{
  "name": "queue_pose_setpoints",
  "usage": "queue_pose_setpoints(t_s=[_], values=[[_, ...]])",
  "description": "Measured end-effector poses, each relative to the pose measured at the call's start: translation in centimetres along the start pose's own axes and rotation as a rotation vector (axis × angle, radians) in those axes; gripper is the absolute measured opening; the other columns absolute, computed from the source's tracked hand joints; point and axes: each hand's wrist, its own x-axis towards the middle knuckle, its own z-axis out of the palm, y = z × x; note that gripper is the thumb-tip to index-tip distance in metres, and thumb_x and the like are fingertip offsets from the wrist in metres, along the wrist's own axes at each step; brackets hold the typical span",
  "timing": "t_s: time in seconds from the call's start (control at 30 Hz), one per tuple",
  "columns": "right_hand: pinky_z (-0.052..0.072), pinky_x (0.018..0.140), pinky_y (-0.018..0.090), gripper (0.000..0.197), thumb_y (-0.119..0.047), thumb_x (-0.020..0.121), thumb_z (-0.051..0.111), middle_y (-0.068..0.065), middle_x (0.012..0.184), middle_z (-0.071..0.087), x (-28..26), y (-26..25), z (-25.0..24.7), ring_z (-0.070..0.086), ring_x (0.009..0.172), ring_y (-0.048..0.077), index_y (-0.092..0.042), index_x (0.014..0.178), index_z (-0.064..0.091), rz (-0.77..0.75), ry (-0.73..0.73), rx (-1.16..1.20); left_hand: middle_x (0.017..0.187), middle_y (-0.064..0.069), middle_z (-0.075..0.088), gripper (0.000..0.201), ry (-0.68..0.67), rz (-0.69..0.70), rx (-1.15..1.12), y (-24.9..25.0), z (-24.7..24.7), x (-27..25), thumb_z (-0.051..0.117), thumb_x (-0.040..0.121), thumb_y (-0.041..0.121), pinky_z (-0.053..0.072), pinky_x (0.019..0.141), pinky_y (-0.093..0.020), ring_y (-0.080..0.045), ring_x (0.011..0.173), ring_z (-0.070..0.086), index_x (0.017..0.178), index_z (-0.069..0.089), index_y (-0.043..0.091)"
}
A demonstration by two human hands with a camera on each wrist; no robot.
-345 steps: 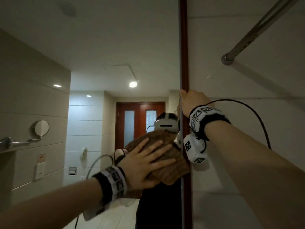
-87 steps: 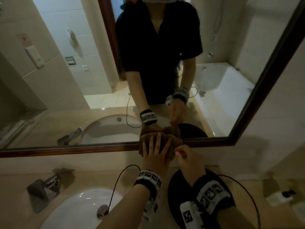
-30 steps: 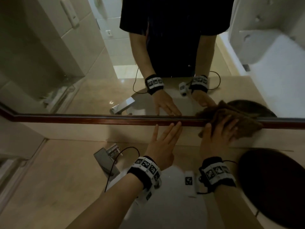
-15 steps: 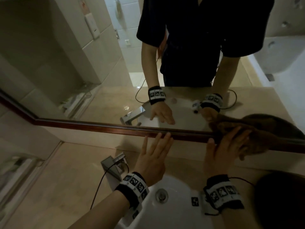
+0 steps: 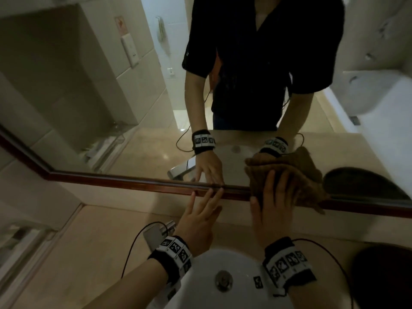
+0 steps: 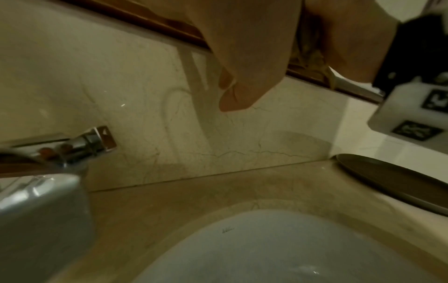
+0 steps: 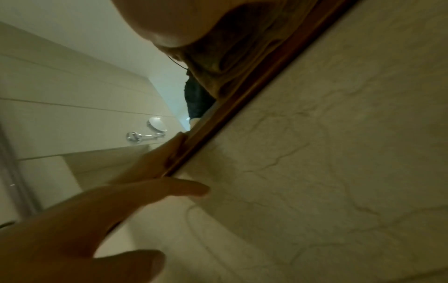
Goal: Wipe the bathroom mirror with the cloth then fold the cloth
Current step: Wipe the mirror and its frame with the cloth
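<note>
Step in hand: wiping, judged to be at the bottom strip of the mirror (image 5: 133,103), where the glass meets the lower frame (image 5: 124,182).
Right hand: the right hand (image 5: 273,210) lies flat with fingers spread, pressing the cloth (image 5: 301,186) against the glass and frame; no finger curls round it.
Cloth: a brown towel, bunched under and beyond the right fingers, spilling past them to the hand's outer side and hanging slightly below the frame; it covers the frame there.
Left hand: the left hand (image 5: 198,221) is relaxed, fingers straight, tips touching the frame just beside the right hand's thumb side; it holds nothing and seems to brace.
Below the hands: the basin (image 5: 200,284) sits under both wrists, the tap (image 5: 156,234) to the left hand's outer side, a dark round tray (image 6: 397,180) beyond the right hand.
Done so far: cannot be read from the glass; no streaks or wet marks show in this dim light. That the cloth works the lowest edge suggests the wipe is late.
Left to do: any remaining stretch along the frame, then the whole of the folding; the cloth is crumpled, not folded at all.
Folding needs: both hands on the cloth, likely a flat spot on the counter (image 5: 73,253).
</note>
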Motion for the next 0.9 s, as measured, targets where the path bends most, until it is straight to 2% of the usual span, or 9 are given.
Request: queue_pose_setpoints(t_s=[0.2,0.33,0.47,0.53,0.57,0.67,0.73,0.83,0.9], values=[[0.036,0.098,0.044,0.061,-0.051,0.097,0.021,0.012,0.141,0.048,2.6,-4.7,-1.3,0.048,0.123,0.033,-0.031,0.153,0.007,-0.352,-0.109,-0.155,0.148,-0.008,-0.043,0.082,-0.168,0.143,0.090,-1.2,-1.5,-0.4,0.056,0.081,0.041,-0.019,0.111,-0.061,-0.030,0.137,-0.039,0.154,0.020,0.024],[0.034,0.103,0.054,0.058,-0.041,0.098,0.024,0.014,0.152,0.020,6.4,-5.6,-5.0,0.026,0.133,0.038,-0.030,0.152,0.005,-0.165,0.193,-0.130,0.150,-0.006,-0.043,0.086,-0.231,0.249,0.114,-2.8,-2.2,0.0,0.059,0.081,0.041,-0.019,0.110,-0.058,-0.029,0.137,-0.039,0.154,0.017,0.024],[0.011,0.111,0.059,0.058,-0.037,0.097,0.027,0.018,0.156,0.010,8.7,-9.5,-5.4,0.014,0.138,0.046,-0.022,0.152,0.015,-0.143,0.312,-0.164,0.151,0.003,-0.041,0.064,-0.256,0.282,0.056,-3.3,-3.9,0.2,0.042,0.101,0.035,-0.003,0.120,-0.052,-0.024,0.145,-0.026,0.155,0.015,0.015],[0.020,0.108,0.057,0.057,-0.044,0.097,0.023,0.018,0.152,0.025,8.3,-11.5,-4.8,0.026,0.133,0.044,-0.025,0.151,0.019,-0.322,0.212,-0.233,0.151,0.005,-0.041,0.065,-0.145,0.238,0.017,-3.9,-2.9,1.1,0.030,0.101,0.040,0.019,0.119,-0.042,-0.019,0.144,-0.026,0.156,0.004,0.015],[0.030,0.104,0.053,0.060,-0.047,0.096,0.025,0.015,0.148,0.035,7.9,-11.9,-4.6,0.036,0.129,0.040,-0.028,0.152,0.017,-0.399,0.143,-0.265,0.157,0.001,-0.031,0.075,-0.333,0.116,-0.087,-4.2,-3.3,1.2,0.029,0.096,0.048,0.026,0.114,-0.037,-0.019,0.145,-0.025,0.155,-0.004,0.016],[0.052,0.085,0.043,0.055,-0.046,0.098,0.021,0.009,0.130,0.057,8.3,-11.3,-6.9,0.059,0.108,0.031,-0.032,0.151,0.013,-0.496,0.021,-0.261,0.158,0.008,-0.022,0.082,-0.243,0.170,-0.332,-5.2,-4.5,1.9,0.033,0.100,0.048,0.003,0.119,-0.038,-0.010,0.145,-0.019,0.135,-0.040,0.039],[0.051,0.080,0.042,0.053,-0.036,0.097,0.030,0.014,0.126,0.058,9.4,-10.6,-9.5,0.060,0.102,0.035,-0.029,0.149,0.022,-0.461,0.097,-0.234,0.159,0.012,-0.017,0.076,-0.316,0.142,-0.423,-4.7,-3.9,1.2,0.036,0.103,0.042,-0.003,0.120,-0.038,-0.010,0.147,-0.012,0.133,-0.034,0.043],[0.042,0.095,0.051,0.045,-0.025,0.091,0.043,0.015,0.137,0.043,11.7,-10.6,-13.4,0.047,0.117,0.037,-0.021,0.136,0.043,-0.308,0.348,-0.048,0.152,0.020,-0.020,0.072,-0.315,0.138,-0.453,-4.3,-3.8,1.2,0.036,0.103,0.043,-0.008,0.119,-0.038,-0.002,0.142,-0.015,0.148,-0.020,0.035],[0.042,0.096,0.046,0.040,-0.027,0.092,0.041,0.013,0.133,0.042,13.3,-11.1,-14.7,0.043,0.115,0.030,-0.016,0.130,0.049,-0.247,0.456,0.029,0.152,0.023,-0.020,0.073,-0.302,0.130,-0.481,-4.2,-3.3,1.1,0.037,0.103,0.044,-0.010,0.118,-0.037,-0.001,0.141,-0.017,0.148,-0.019,0.037]])
